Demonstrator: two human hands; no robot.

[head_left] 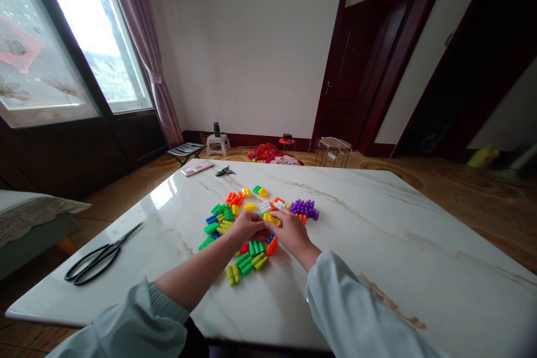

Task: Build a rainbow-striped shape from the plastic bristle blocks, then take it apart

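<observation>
Over a pile of bright plastic toy blocks, my two hands meet fingertip to fingertip. My right hand [292,229] is closed, pinching a yellow toy block [272,218] between thumb and fingers. Right beside it, my left hand [248,226] has its fingers drawn together; what they hold, if anything, is hidden. Green blocks [257,248] lie just below the hands, with a yellow-green block [232,274] nearest me. Orange blocks [235,198] and white blocks [265,207] lie beyond the hands. To the right is a cluster of purple blocks [305,209].
Black-handled scissors [98,257] lie on the marble-patterned table [377,246] at left. A phone [197,168] and small black pliers-like tool [225,171] rest near its far edge. Behind stand a white stool [217,144], a folding stool [185,150] and a round stool [334,148].
</observation>
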